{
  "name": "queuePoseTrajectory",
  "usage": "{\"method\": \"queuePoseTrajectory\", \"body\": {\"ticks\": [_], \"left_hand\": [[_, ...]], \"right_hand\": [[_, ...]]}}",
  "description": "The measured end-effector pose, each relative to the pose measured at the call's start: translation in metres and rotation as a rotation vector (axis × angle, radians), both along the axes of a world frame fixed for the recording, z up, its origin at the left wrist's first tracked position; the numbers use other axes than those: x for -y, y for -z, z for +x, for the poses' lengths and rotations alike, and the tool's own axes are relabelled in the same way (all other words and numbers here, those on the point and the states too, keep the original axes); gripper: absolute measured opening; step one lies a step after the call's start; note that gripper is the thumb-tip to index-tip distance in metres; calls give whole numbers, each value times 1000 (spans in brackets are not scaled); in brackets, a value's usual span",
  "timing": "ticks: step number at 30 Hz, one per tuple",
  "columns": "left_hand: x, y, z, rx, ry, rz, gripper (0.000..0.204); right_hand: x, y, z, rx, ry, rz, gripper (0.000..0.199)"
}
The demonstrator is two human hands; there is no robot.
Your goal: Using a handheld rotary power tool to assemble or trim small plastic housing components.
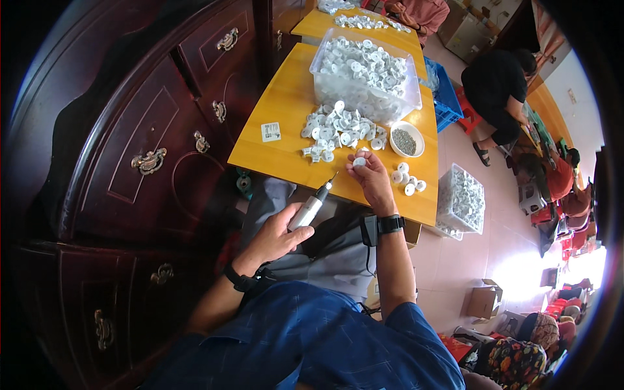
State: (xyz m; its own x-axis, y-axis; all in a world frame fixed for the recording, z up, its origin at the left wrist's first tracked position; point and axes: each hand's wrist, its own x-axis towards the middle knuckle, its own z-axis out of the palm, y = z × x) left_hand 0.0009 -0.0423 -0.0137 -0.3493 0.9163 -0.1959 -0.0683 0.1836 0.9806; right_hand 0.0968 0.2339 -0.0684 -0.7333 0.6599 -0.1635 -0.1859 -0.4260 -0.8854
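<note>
Head view: at the far left a dark wooden cabinet (pixel 107 162) with ornate metal handles (pixel 149 162) runs beside a yellow table (pixel 257 149). On the table's left part lies a small white card (pixel 270 132) with print on it. Below the table edge, the left hand (pixel 278 235) is closed around a silver-grey driver (pixel 308 212), whose thin dark tip slants up and right toward the other hand, apart from the part there. Beyond the tip, a loose pile (pixel 344 130) of white parts spreads in front of a clear tub (pixel 354 101) heaped with more. Over the near edge of the table, the right hand (pixel 375 182) pinches one white part (pixel 359 161) between thumb and fingers. Just right of the pile sits a white bowl (pixel 420 142) of small metal pieces (pixel 405 140); nearer, beside the right hand, lie several loose parts (pixel 409 189). Past the table stand a blue crate (pixel 446 97) and, on the pinkish floor (pixel 448 279), another clear tub (pixel 463 220) of white parts. Farther right, a person in black (pixel 491 84) bends forward.
</note>
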Motion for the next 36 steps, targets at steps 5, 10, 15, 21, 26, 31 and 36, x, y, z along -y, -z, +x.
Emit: {"method": "queuePoseTrajectory", "body": {"ticks": [5, 10, 15, 21, 26, 31, 36], "left_hand": [[-1, 0, 1, -59, 8, -9, 51], [-1, 2, 1, -75, -12, -15, 51], [-1, 3, 1, -55, -18, -23, 50], [-2, 9, -1, -86, -24, -41, 47], [-5, 5, 0, -94, -19, -74, 47], [-8, 6, 0, -108, -20, -95, 47], [-10, 11, 0, -138, -27, -78, 47]], "right_hand": [[8, -2, 3, 85, -76, 130, 15], [18, -17, 5, 242, -109, 267, 14], [26, -9, 2, 158, -121, 238, 17], [29, 1, -3, 105, -198, 250, 16], [35, 0, -4, 151, -167, 256, 16], [36, 1, -3, 160, -166, 264, 15], [36, 3, -3, 159, -157, 297, 15]]}}
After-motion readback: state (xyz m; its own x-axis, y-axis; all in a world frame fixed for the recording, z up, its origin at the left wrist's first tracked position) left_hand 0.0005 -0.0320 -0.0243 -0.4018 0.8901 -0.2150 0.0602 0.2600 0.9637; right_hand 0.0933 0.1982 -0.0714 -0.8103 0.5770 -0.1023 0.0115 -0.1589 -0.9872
